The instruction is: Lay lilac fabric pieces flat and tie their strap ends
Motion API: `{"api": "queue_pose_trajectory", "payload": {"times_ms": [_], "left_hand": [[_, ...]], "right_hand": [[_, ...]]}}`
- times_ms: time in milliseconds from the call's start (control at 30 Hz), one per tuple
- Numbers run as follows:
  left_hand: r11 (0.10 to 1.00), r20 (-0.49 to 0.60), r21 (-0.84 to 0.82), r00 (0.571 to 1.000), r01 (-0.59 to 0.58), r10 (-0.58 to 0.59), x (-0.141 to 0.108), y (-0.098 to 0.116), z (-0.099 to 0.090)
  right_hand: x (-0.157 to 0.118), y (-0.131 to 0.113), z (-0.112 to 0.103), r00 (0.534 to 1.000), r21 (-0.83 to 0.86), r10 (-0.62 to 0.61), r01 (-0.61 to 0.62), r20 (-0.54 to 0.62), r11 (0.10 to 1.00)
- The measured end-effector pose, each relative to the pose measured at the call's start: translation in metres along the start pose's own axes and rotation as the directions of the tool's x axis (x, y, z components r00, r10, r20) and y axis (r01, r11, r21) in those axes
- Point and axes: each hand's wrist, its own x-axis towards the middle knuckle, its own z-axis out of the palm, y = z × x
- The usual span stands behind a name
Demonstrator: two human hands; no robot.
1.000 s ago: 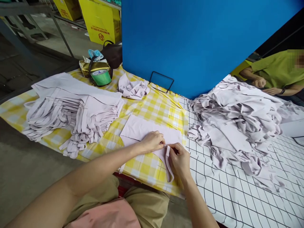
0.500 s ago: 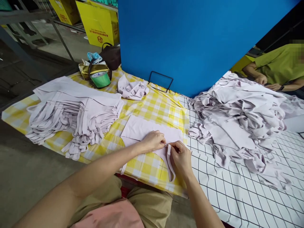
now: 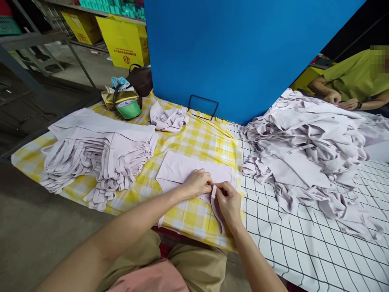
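Here, my left hand point(image 3: 198, 183) and right hand point(image 3: 229, 202) pinch a pale lilac strapped fabric garment point(image 3: 178, 168) on the yellow-checked table point(image 3: 188, 217).

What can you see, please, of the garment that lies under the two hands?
The garment is pale lilac, smooth-looking cloth with a seam-like line at its left. It lies spread on the yellow checked tablecloth, a narrow strap curving toward the near edge. The left hand and right hand pinch it near the strap's upper end.
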Motion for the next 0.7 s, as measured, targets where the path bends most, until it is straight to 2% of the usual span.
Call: {"api": "queue_pose_trajectory", "payload": {"times_ms": [67, 133, 233, 333, 400, 567, 700], "left_hand": [[1.0, 0.001, 0.004, 1.0, 0.006, -0.006, -0.001, 0.001, 0.0], [1.0, -0.002, 0.003, 1.0, 0.01, -0.01, -0.003, 0.002, 0.001], [1.0, 0.003, -0.019, 1.0, 0.011, -0.01, -0.006, 0.001, 0.002], [0.999, 0.021, -0.038, 1.0, 0.0, 0.0, -0.01, 0.0, 0.0], [0.999, 0.034, -0.038, 0.999, -0.024, 0.025, -0.016, 0.0, -0.005], [0.986, 0.07, 0.051, 0.985, -0.162, 0.158, -0.035, -0.001, -0.014], [0.966, 0.064, 0.136, 0.975, -0.218, 0.211, -0.047, 0.001, -0.012]], "right_hand": [[-0.005, -0.002, -0.002, 0.998, 0.042, 0.065, -0.065, -0.003, 0.997], [-0.012, -0.007, -0.005, 0.982, 0.122, 0.186, -0.187, 0.017, 0.975], [-0.022, -0.016, -0.008, 0.921, 0.251, 0.366, -0.389, 0.136, 0.886], [-0.032, -0.022, -0.011, 0.862, 0.339, 0.41, -0.497, 0.299, 0.799], [-0.042, -0.022, -0.016, 0.85, 0.362, 0.408, -0.514, 0.333, 0.777], [-0.088, -0.01, -0.036, 0.886, 0.281, 0.433, -0.463, 0.164, 0.841], [-0.131, 0.007, -0.031, 0.915, 0.09, 0.401, -0.396, -0.049, 0.914]]}}
